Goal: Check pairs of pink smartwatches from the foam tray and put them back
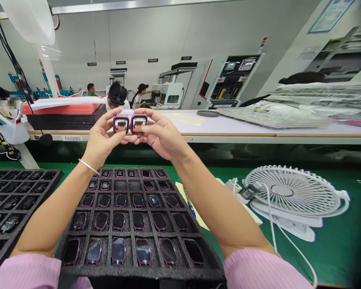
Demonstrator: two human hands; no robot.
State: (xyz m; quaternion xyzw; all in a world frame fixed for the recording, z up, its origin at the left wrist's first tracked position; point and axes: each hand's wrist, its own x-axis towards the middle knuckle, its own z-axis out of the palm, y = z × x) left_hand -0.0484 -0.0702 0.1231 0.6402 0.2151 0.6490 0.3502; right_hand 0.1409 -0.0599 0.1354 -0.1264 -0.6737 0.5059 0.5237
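Both my hands are raised side by side above the far end of a black foam tray [126, 273]. My left hand [100, 138] grips a purple-framed smartwatch [120, 124] by its edges, its lit screen towards me. A second purple-framed smartwatch [138, 123], screen also lit, is pinched between the thumb and fingers of my right hand [164, 134]. The two watches are level and very close together. Below, the tray's compartments hold rows of purple-framed smartwatches, mostly with dark screens; two neighbouring slots in the second row from the back are bare.
Another tray of dark watches [10, 202] lies at left. A white fan [281, 192] with cables rests on the green mat [337, 249] at right. Yellow paper and a pen [191, 206] lie beside the tray. A raised shelf [228, 138] crosses behind, bearing stacked plastic sheets [325, 102]. People work beyond.
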